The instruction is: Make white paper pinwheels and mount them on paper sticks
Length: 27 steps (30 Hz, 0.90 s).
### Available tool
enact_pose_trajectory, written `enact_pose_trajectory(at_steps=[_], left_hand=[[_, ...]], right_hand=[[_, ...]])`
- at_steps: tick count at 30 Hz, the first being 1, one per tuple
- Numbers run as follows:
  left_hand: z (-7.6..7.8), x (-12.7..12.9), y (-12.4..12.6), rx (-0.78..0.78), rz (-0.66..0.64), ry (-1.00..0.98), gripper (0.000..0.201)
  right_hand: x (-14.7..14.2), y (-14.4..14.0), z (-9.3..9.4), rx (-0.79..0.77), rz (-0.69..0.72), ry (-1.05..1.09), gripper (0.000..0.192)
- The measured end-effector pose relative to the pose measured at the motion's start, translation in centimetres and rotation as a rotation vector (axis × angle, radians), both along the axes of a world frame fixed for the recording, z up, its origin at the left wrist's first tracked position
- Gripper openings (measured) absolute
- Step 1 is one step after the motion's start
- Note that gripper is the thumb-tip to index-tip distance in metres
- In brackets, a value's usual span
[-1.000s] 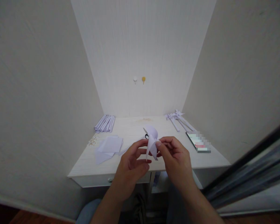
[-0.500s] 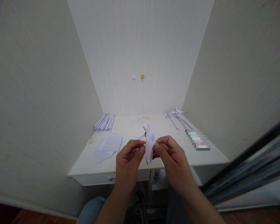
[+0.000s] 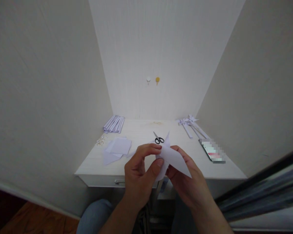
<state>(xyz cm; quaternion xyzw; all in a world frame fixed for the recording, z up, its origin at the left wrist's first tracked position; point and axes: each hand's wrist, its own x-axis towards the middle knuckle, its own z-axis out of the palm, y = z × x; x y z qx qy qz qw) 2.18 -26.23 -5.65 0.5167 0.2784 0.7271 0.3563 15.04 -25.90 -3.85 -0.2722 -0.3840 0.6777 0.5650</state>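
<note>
Pale lilac folded paper (image 3: 173, 157), black-handled scissors (image 3: 158, 139), white desk (image 3: 141, 130), yellow hook (image 3: 157, 79).

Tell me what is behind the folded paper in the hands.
Behind the folded paper, small black-handled scissors lie on the white desk, just past its upper tip. The paper covers part of the right hand; the left hand pinches its near edge.

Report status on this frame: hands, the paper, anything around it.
Left hand and right hand both pinching the folded paper above the desk edge. Scissors lie just behind, apart. Nothing between hands and paper.
</note>
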Motion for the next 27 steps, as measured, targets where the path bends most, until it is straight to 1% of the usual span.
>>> enact_pose_trajectory(at_steps=[4, 7, 13, 18, 21, 24, 27], left_hand=[[0.2, 0.0, -0.2, 0.029, 0.006, 0.021, 0.016], [0.1, -0.3, -0.3, 0.041, 0.037, 0.064, 0.014], [-0.5, -1.2, -0.3, 0.0, 0.106, 0.173, 0.014], [-0.5, -2.1, -0.2, -0.028, 0.176, 0.328, 0.011], [-0.2, -2.5, -0.1, -0.006, 0.211, 0.429, 0.009], [-0.1, -2.8, -0.1, 0.005, 0.214, 0.505, 0.01], [-0.4, -2.8, 0.0, -0.018, 0.211, 0.556, 0.01]], right_hand=[[-0.5, -0.3, -0.1, 0.004, 0.0, 0.021, 0.029], [-0.6, -0.4, -0.5, 0.005, -0.007, 0.013, 0.027], [-0.8, -0.2, -1.6, -0.019, 0.005, -0.019, 0.023], [-0.9, 0.1, -2.3, 0.063, -0.038, -0.169, 0.013], [-0.7, 0.3, -2.6, 0.096, -0.057, -0.253, 0.013], [-0.3, 0.4, -2.8, 0.109, -0.084, -0.32, 0.015], [0.1, 0.5, -3.2, 0.133, -0.101, -0.404, 0.013]])
